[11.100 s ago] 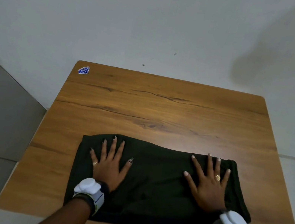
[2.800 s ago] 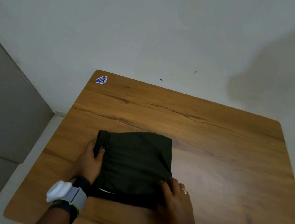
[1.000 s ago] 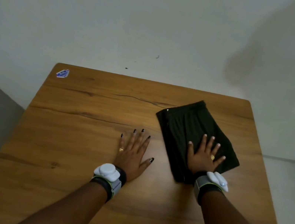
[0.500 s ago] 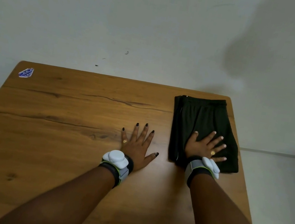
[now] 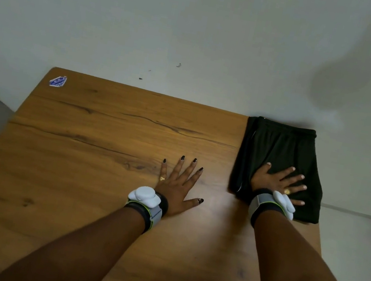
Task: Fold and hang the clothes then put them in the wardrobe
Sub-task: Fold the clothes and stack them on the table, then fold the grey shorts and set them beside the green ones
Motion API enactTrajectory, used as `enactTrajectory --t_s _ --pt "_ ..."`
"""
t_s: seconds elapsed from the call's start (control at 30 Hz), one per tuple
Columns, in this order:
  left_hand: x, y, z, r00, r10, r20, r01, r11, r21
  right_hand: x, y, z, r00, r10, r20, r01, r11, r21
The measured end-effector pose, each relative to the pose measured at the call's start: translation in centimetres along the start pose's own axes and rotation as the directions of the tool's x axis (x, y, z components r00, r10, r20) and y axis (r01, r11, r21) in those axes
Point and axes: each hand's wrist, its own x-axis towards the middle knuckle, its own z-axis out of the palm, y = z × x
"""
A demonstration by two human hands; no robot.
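From the head view we look down on a wooden tabletop (image 5: 94,149) set against a pale wall (image 5: 199,25). A dark folded garment (image 5: 284,147) lies flat at the far right corner of the tabletop, its far edge at the wall and its right edge at the tabletop's right side. Our right hand (image 5: 275,182) rests palm down on the near part of the garment, fingers spread and straight, grasping nothing. Our left hand (image 5: 179,183) lies flat on the bare wood just left of the garment, apart from it, fingers likewise splayed and released. Each wrist carries a white device on a grey band (image 5: 145,199). A small blue sticker (image 5: 58,81) sits at the far left corner.
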Motion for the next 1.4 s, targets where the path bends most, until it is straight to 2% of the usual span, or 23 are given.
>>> enactTrajectory --t_s 0.07,0.13,0.2,0.23,0.3,0.4,0.57,0.7,0.8,0.9,0.97,1.03,1.17,1.3,1.4 --pt "-0.8 -0.8 0.0 0.999 0.03 -0.042 -0.03 1.0 0.007 -0.3 -0.2 -1.1 0.999 -0.036 0.015 0.036 0.998 -0.046" --pt "-2.4 -2.0 0.4 0.993 0.014 -0.12 -0.014 1.0 -0.001 -2.0 -0.7 -1.7 0.957 -0.274 -0.093 0.269 0.961 -0.061" --pt "-4.2 -3.7 1.1 0.98 -0.044 -0.193 0.04 0.999 -0.027 -5.5 -1.3 -1.3 0.802 -0.568 -0.185 0.562 0.822 -0.091" --pt "-4.8 -4.2 1.4 0.975 -0.068 -0.213 0.061 0.997 -0.039 -7.3 -1.3 -0.8 0.717 -0.677 -0.167 0.666 0.736 -0.121" --pt "-7.1 -6.1 2.0 0.961 -0.143 -0.238 0.133 0.989 -0.061 -12.4 -1.8 1.4 0.562 -0.827 0.002 0.819 0.556 -0.141" --pt "-10.3 -8.7 2.3 0.94 -0.24 -0.242 0.225 0.971 -0.085 -18.8 -2.4 4.1 0.398 -0.888 0.23 0.917 0.386 -0.098" --pt "-18.8 -13.6 4.3 0.844 -0.493 -0.213 0.465 0.869 -0.168 -29.3 -4.2 7.0 0.191 -0.883 0.428 0.978 0.207 -0.01" --pt "-29.2 -17.1 6.9 0.71 -0.673 -0.207 0.628 0.738 -0.247 -39.0 -4.6 8.6 -0.054 -0.864 0.5 0.996 -0.009 0.091" --pt "-36.4 -17.7 9.0 0.627 -0.752 -0.203 0.689 0.657 -0.304 -45.6 -3.7 9.4 -0.179 -0.828 0.532 0.983 -0.129 0.13" --pt "-43.9 -17.1 11.7 0.495 -0.854 -0.157 0.75 0.512 -0.419 -53.1 -1.3 10.9 -0.35 -0.769 0.535 0.936 -0.316 0.158" --pt "-49.7 -16.0 14.3 0.323 -0.941 -0.105 0.801 0.331 -0.499 -58.8 1.0 11.8 -0.476 -0.681 0.556 0.874 -0.435 0.215" --pt "-55.4 -14.5 16.9 0.148 -0.989 -0.009 0.817 0.128 -0.562 -64.3 3.6 12.2 -0.571 -0.594 0.567 0.814 -0.501 0.294" --pt "-65.6 -10.8 21.5 -0.153 -0.966 0.207 0.799 -0.244 -0.549 -73.7 9.4 12.7 -0.774 -0.377 0.509 0.623 -0.594 0.509" --pt "-73.7 -6.0 26.0 -0.332 -0.817 0.472 0.725 -0.541 -0.427 -81.0 15.8 12.1 -0.87 -0.12 0.479 0.441 -0.626 0.643" --pt "-78.9 -1.8 29.4 -0.443 -0.667 0.599 0.665 -0.692 -0.28 -84.3 19.9 11.4 -0.901 0.004 0.434 0.345 -0.6 0.722"
